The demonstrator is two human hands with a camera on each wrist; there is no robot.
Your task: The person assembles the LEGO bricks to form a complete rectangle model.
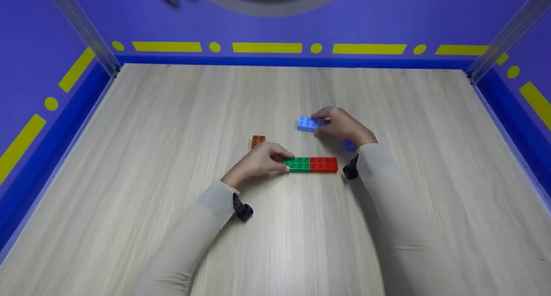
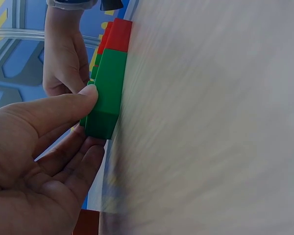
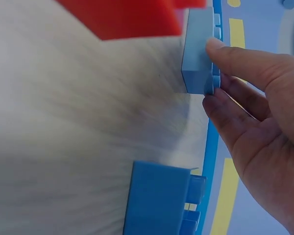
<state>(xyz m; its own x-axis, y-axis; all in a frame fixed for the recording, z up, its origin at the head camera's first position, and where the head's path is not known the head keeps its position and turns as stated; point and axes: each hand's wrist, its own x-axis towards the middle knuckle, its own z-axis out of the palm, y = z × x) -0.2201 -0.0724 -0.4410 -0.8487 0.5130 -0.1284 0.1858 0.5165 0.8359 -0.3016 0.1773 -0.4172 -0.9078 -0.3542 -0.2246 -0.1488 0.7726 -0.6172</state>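
My left hand (image 1: 263,160) pinches the left end of a green toy building brick (image 1: 300,164), thumb on the near side and fingers at the far side. Against the green brick's right end sits a red brick (image 1: 324,164), in one line with it on the table. Farther back, my right hand (image 1: 342,124) grips a light blue brick (image 1: 306,123) at its right end, with thumb and fingertips on its sides. In the right wrist view, that light blue brick (image 3: 198,54) shows its studs towards the palm.
Just behind my left hand lies an orange-brown brick (image 1: 258,140), partly covered by the hand. A darker blue brick (image 1: 350,146) rests under my right wrist, mostly hidden. Blue walls (image 1: 275,27) with yellow marks border the wooden table (image 1: 193,102).
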